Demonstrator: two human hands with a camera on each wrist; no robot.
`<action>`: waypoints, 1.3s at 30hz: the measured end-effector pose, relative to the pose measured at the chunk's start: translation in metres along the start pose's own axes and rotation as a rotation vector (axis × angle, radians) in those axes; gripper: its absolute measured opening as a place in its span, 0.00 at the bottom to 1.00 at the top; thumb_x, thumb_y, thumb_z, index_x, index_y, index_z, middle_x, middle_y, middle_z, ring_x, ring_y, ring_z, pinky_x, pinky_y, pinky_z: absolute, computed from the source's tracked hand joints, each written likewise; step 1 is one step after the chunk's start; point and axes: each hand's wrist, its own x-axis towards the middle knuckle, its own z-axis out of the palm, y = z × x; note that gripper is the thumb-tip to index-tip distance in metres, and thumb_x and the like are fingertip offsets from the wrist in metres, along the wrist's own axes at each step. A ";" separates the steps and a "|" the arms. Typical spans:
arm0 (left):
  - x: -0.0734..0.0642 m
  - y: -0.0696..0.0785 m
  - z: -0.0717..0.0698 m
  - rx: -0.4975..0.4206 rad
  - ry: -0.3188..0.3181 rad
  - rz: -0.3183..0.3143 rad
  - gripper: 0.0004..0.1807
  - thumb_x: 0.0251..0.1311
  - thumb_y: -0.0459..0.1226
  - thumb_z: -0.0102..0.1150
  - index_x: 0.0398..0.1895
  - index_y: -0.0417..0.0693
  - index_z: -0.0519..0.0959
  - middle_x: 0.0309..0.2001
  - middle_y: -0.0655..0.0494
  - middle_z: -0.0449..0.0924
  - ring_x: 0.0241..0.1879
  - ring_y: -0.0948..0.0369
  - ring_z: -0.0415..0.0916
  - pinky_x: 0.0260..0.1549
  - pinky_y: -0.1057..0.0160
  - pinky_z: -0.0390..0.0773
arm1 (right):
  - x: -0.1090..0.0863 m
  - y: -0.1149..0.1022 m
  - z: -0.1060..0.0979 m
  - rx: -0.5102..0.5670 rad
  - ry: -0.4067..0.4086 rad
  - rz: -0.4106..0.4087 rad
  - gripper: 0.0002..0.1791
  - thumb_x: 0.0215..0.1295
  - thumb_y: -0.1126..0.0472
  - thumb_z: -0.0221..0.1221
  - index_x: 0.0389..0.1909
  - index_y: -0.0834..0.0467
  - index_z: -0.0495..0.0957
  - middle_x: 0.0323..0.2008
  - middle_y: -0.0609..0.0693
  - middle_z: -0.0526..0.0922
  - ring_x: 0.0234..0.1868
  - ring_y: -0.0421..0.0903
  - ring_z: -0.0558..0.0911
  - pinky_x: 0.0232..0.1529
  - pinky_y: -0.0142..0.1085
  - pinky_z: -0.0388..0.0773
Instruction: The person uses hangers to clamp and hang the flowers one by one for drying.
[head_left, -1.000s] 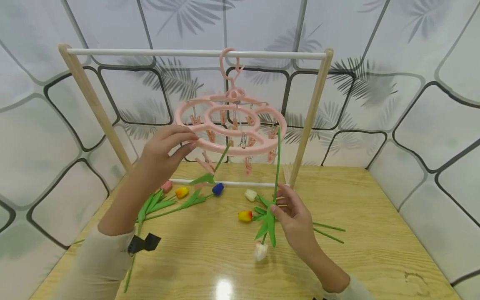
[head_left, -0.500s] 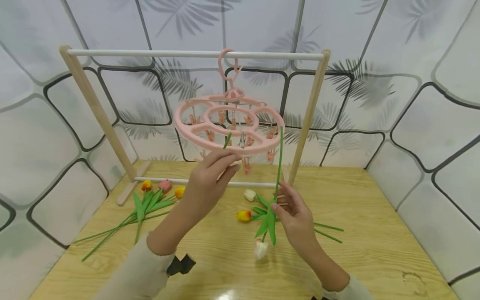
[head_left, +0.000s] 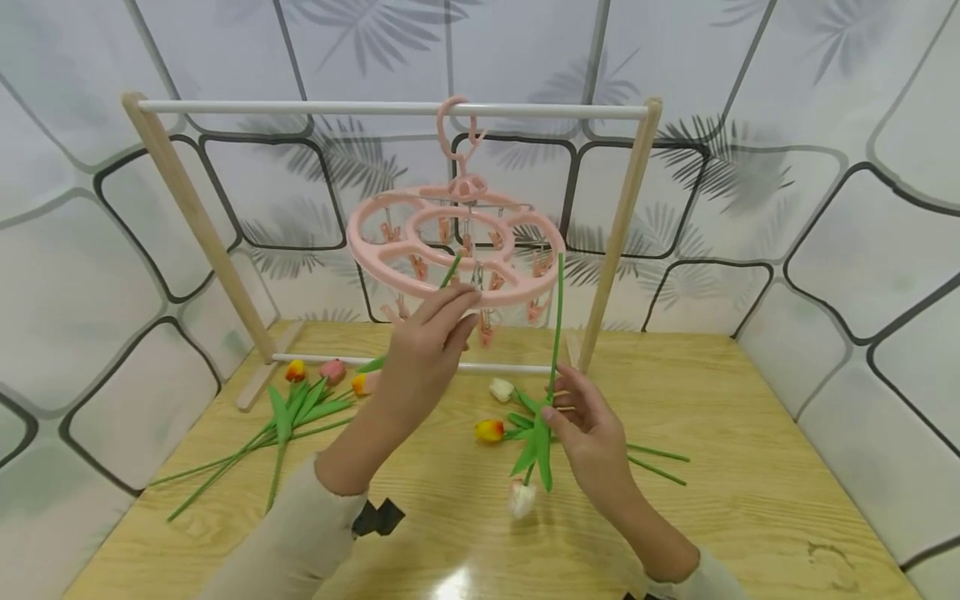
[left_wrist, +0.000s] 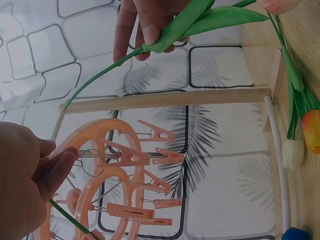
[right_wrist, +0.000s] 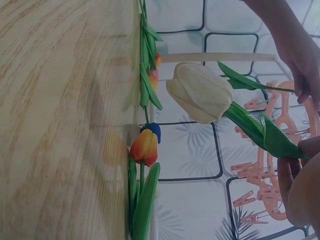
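A pink round clip hanger [head_left: 525,293] hangs by its hook from a white rail. My left hand [head_left: 427,350] pinches the near rim between thumb and fingers, as the left wrist view shows. Beside those fingers rises the green stem [head_left: 452,271] of a hung flower, mostly hidden behind the hand in the head view. My right hand [head_left: 588,425] pinches a white artificial tulip [right_wrist: 200,92] by its stem near the leaves, bloom downward. The bare stem end points up, close to the hanger's right rim. Several pink clips [left_wrist: 130,211] dangle under the ring.
Tulips with a pink bloom [head_left: 332,371] and an orange-red bloom [head_left: 296,371] lie at the left. Right of middle lie a white tulip [head_left: 501,389] and a yellow-red one [head_left: 490,431]. A wooden post [head_left: 618,233] stands right of the hanger.
My left hand has gone from the hanger's left rim to its front rim, rightward and then slightly up. The ring has shifted slightly left. My right hand keeps holding the white tulip in place.
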 end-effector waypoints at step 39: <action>-0.016 -0.029 -0.030 -0.166 0.072 -0.348 0.11 0.68 0.33 0.61 0.49 0.35 0.83 0.55 0.43 0.76 0.41 0.54 0.80 0.42 0.82 0.76 | -0.007 0.006 0.005 -0.011 -0.011 -0.013 0.30 0.68 0.71 0.61 0.70 0.58 0.68 0.54 0.65 0.73 0.48 0.39 0.79 0.50 0.25 0.79</action>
